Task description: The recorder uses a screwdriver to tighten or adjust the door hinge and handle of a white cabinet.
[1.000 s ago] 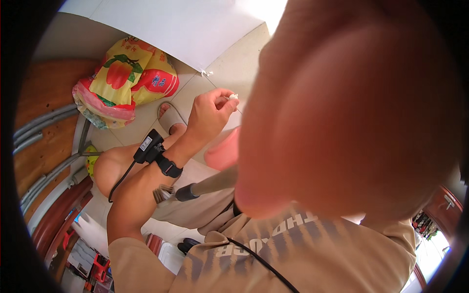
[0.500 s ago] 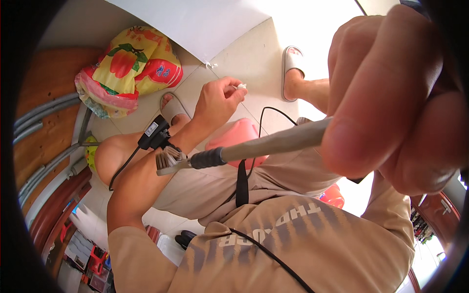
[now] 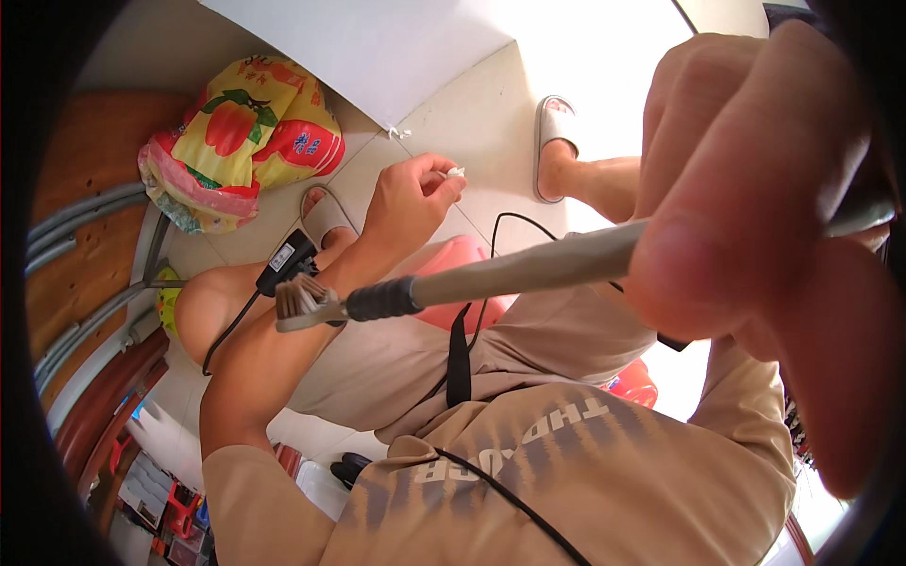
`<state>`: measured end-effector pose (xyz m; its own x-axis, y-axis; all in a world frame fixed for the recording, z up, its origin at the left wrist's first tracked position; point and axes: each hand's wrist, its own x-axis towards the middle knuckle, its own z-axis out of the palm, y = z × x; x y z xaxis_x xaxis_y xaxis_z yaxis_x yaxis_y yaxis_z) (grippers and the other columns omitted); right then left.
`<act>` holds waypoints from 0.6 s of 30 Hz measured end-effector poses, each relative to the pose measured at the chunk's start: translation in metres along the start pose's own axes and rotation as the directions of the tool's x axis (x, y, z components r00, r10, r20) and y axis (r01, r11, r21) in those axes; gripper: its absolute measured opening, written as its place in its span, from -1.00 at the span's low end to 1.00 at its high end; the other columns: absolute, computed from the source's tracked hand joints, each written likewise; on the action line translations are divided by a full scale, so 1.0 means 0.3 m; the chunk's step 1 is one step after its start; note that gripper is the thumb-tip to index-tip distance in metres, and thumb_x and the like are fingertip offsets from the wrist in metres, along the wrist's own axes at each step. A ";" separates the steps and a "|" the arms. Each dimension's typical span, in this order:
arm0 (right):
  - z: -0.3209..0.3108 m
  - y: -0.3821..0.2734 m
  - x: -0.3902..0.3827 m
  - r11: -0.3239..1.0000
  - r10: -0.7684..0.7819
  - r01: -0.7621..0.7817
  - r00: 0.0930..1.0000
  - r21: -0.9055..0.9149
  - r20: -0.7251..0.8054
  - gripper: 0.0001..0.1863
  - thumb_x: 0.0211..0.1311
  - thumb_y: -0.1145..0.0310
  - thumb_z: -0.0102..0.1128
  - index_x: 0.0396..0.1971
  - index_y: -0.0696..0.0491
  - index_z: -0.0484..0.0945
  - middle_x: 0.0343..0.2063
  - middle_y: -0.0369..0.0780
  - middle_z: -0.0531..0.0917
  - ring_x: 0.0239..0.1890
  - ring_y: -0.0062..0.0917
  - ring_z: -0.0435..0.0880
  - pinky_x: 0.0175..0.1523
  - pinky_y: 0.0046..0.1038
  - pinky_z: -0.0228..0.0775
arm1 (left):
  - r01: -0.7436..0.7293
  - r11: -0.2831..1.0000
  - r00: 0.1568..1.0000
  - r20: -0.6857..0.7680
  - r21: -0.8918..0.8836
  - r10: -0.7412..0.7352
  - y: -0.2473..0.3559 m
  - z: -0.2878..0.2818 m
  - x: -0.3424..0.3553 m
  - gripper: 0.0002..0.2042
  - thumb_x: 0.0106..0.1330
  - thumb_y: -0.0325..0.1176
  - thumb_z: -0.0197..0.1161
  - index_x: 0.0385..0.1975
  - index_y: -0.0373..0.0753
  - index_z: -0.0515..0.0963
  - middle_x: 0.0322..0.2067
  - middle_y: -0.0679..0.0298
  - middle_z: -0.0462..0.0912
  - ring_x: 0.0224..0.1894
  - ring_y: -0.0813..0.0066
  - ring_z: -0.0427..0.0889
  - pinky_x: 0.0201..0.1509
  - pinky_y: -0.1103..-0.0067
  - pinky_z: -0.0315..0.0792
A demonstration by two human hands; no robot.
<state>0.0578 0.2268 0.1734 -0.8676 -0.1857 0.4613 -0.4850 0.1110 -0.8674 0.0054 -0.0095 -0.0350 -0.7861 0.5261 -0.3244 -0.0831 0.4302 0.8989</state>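
Note:
Close to the camera on the right, my right hand (image 3: 736, 189) grips a toothbrush (image 3: 538, 262) by its grey handle. The handle points left across the view, with a dark ribbed band near the neck and worn brownish bristles (image 3: 307, 294) at the end. Farther off, left of centre, my left hand (image 3: 404, 203) is closed in a pinch. A small white piece (image 3: 457, 173) sticks out between its thumb and forefinger, too small to name. A black device (image 3: 287, 262) with a cable is strapped at the left wrist. The brush head appears in front of the left forearm.
A pink plastic container (image 3: 453, 264) sits between the legs, partly hidden by the brush. A yellow and red plastic sack (image 3: 236, 137) lies at the far left beside a white panel (image 3: 377, 47). A black cable (image 3: 514, 500) runs over the shirt. A red object (image 3: 634, 385) shows near the right thigh.
The toothbrush has shifted slightly left in view. A finger of my right hand now extends downward, away from the handle. My left hand keeps its pinch on the white piece.

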 end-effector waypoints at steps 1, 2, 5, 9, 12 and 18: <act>0.000 -0.003 -0.004 1.000 0.005 -0.005 1.000 0.000 -0.007 -0.72 0.32 0.58 0.05 0.00 0.35 0.42 -0.46 0.02 0.72 -0.54 -0.43 0.69 -0.48 -0.47 0.53 | 0.017 1.000 1.000 0.013 -0.003 -0.017 -0.001 0.002 -0.004 -0.73 0.32 -0.32 0.31 -0.16 -0.44 0.62 -0.41 0.08 0.77 -0.35 0.42 0.77 -0.25 0.55 0.57; -0.004 -0.005 -0.011 1.000 0.003 -0.003 1.000 -0.009 -0.006 -0.72 0.32 0.58 0.05 0.00 0.35 0.43 -0.46 0.02 0.72 -0.54 -0.43 0.69 -0.47 -0.47 0.53 | 0.014 1.000 1.000 0.012 -0.005 -0.014 -0.001 0.007 0.000 -0.73 0.32 -0.32 0.31 -0.16 -0.44 0.62 -0.41 0.08 0.77 -0.35 0.42 0.77 -0.25 0.55 0.57; -0.012 -0.012 -0.005 1.000 0.014 -0.015 1.000 -0.002 -0.018 -0.72 0.32 0.58 0.05 -0.01 0.35 0.43 -0.45 0.03 0.72 -0.53 -0.43 0.69 -0.47 -0.47 0.54 | 0.027 1.000 0.999 0.022 -0.003 -0.027 -0.002 0.008 0.004 -0.73 0.33 -0.32 0.31 -0.16 -0.44 0.62 -0.41 0.08 0.77 -0.36 0.41 0.77 -0.25 0.55 0.57; -0.004 0.001 0.008 1.000 0.019 -0.018 0.999 0.017 -0.038 -0.73 0.31 0.58 0.06 -0.03 0.35 0.44 -0.45 0.03 0.72 -0.53 -0.42 0.69 -0.46 -0.47 0.54 | -0.005 1.000 1.000 0.002 0.004 0.005 -0.010 -0.002 -0.001 -0.73 0.33 -0.32 0.30 -0.16 -0.45 0.61 -0.42 0.08 0.77 -0.39 0.42 0.75 -0.27 0.55 0.56; 0.005 0.002 0.017 1.000 0.030 -0.031 0.998 -0.003 -0.049 -0.74 0.31 0.59 0.06 -0.03 0.35 0.45 -0.45 0.03 0.72 -0.52 -0.42 0.70 -0.45 -0.46 0.54 | -0.011 1.000 1.000 0.006 -0.026 0.011 -0.004 0.001 0.000 -0.72 0.33 -0.32 0.30 -0.18 -0.46 0.61 -0.44 0.09 0.76 -0.42 0.49 0.72 -0.31 0.57 0.54; -0.050 0.038 0.029 0.996 0.044 -0.052 0.991 -0.069 -0.123 -0.75 0.30 0.59 0.06 -0.05 0.35 0.46 -0.45 0.03 0.72 -0.51 -0.41 0.70 -0.44 -0.46 0.55 | 0.049 0.996 0.997 0.065 -0.078 -0.043 -0.026 0.031 0.034 -0.70 0.33 -0.31 0.31 -0.14 -0.47 0.61 -0.44 0.08 0.76 -0.42 0.52 0.73 -0.33 0.56 0.55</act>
<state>0.0431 0.2410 0.1704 -0.8948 -0.0591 0.4426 -0.4454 0.1874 -0.8755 0.0037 -0.0004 -0.0480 -0.7401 0.5536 -0.3817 -0.1687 0.3967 0.9023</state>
